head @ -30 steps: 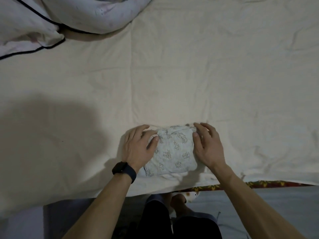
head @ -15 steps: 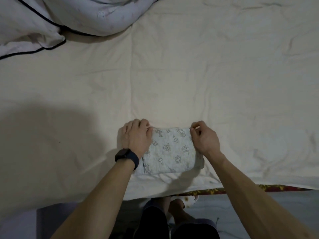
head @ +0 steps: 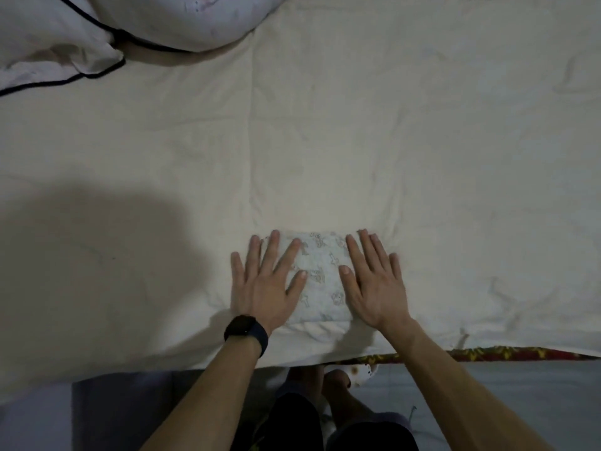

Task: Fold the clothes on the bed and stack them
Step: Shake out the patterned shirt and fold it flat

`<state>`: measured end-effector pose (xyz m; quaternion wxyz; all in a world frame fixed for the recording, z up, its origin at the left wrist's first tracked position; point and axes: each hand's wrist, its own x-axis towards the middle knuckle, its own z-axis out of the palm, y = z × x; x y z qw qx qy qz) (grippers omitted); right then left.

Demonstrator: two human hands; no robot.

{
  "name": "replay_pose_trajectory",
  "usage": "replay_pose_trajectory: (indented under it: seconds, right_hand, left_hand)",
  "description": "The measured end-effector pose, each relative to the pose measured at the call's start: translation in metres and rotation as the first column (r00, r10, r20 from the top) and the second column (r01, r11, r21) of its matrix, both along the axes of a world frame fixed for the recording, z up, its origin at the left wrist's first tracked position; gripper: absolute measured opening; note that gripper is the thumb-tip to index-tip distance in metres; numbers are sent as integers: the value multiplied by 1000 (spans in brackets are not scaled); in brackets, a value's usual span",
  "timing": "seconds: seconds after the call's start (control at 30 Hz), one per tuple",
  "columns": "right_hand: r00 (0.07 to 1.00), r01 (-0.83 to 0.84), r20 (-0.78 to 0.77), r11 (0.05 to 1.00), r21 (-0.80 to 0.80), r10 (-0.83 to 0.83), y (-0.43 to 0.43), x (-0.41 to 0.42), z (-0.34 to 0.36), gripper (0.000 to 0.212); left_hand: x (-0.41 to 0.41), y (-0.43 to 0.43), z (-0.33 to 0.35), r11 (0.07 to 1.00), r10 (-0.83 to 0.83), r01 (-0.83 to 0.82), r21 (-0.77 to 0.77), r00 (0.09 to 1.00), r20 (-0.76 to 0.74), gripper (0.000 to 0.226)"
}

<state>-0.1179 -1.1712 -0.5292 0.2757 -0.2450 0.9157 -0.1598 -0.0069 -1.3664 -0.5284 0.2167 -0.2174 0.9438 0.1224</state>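
Observation:
A small folded garment [head: 320, 275], pale blue with little printed figures, lies near the front edge of the bed [head: 357, 141]. My left hand [head: 265, 283], with a dark watch on its wrist, lies flat with straight spread fingers on the garment's left side. My right hand [head: 374, 281] lies flat the same way on its right side. Both palms press the cloth down onto the cream sheet. Only the middle strip of the garment shows between the hands.
A white duvet or pillow with dark piping [head: 97, 37] is bunched at the far left corner. The bed's front edge with a red patterned trim [head: 487, 353] runs below my wrists. My legs and the grey floor [head: 520, 402] show beneath.
Half a second ago both hands pinched the garment's far corners with curled fingers. Now the fingers are straight and both hands lie flat on the folded cloth.

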Motion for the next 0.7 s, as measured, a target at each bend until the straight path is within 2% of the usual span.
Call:
replay_pose_trajectory:
  seconds: [0.07,0.2,0.23,0.3,0.33,0.37,0.43,0.5,0.53,0.6,0.63,0.7]
  right_hand:
    - [999,41,-21,999,4,-41,3,6,-12,64]
    - [980,199,4,980,5,-199,-7,12,-11,67]
    - [969,247,14,969,-4,-247,-8,11,-6,65]
    - [916,395,84,918,-34,-391,-3,2,4,60]
    - [879,464,146,885,-40,-454,0,-4,10,58]
    - [846,505,212,863,-20,-490,5,-9,15,57]
    - [801,520,325,853,37,-502,9,-22,25,56]
    - [713,562,459,823,78,-530,5,-38,31,56]
    - [640,604,541,793,86,-546,4,-45,32,56]
    - [517,663,663,743,90,-542,4,-53,33,61]
    - [495,672,683,735,92,-538,5,-55,32,63]
    - [496,681,673,726,91,-549,7,-52,27,65]
  left_hand:
    - [13,-12,-10,995,100,-100,-6,993,69,61]
    - [8,-11,-6,986,154,-160,42,980,122,58]
    - [3,-7,3,975,211,-215,54,975,66,57]
    - [0,1,19,930,364,-351,107,919,-151,42]
    - [0,1,26,880,469,-430,202,855,-219,32]
    - [-1,1,30,784,602,-521,338,772,-205,23]
    - [-7,-2,35,524,811,-675,520,582,-62,16]
    - [-14,-9,38,283,913,-760,584,400,78,22]
    - [-17,-13,37,185,931,-780,598,335,148,31]
    - [-20,-25,35,58,921,-796,603,275,275,48]
    - [-21,-32,34,30,902,-797,603,281,328,51]
    - [-23,-45,35,31,844,-793,608,347,410,53]
